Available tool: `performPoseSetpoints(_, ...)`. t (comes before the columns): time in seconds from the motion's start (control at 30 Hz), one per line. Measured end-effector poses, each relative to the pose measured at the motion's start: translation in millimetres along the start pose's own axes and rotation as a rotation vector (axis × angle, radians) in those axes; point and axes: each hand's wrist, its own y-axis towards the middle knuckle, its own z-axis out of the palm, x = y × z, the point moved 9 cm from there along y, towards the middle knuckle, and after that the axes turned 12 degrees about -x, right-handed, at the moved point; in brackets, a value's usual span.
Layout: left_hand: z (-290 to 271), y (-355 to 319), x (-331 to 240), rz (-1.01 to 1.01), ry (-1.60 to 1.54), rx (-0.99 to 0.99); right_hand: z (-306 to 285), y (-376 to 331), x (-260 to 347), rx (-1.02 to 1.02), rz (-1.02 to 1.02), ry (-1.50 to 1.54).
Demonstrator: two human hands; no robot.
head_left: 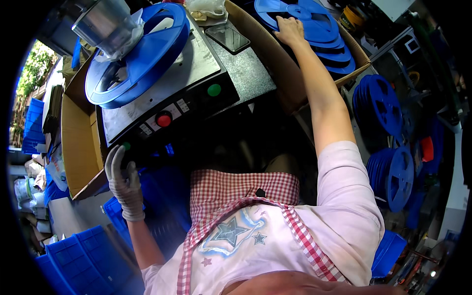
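My right hand (289, 30) is stretched out far ahead and rests flat on the top blue plastic reel (314, 22) of a stack inside a cardboard box (275, 59). My left hand (123, 179), in a pale glove, touches the front left corner of the grey machine (196, 69), near a small green button (127, 146). A large blue reel (140, 51) is mounted on the machine's top plate. On the sloped panel sit a red button (163, 119) and a green button (214, 90).
A phone (227, 38) lies on the machine top. A metal funnel-like part (105, 24) stands at the back left. More blue reels (383, 105) stand on edge at the right. Blue crates (78, 255) sit at the lower left, an open cardboard box (78, 142) beside the machine.
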Motion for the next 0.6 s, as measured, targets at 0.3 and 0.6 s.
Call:
performPoseSetpoints(0.3,9.5,83.0,-51.8,0.31,0.062,0.009,-167.2,-50.2,-41.8,-0.538,-0.106,-0.01)
performPoseSetpoints(0.6,98.8,141.9,21.0,0.523,0.472,0.051,-350.2,-272.1,-104.5,-0.905,0.503,1.15)
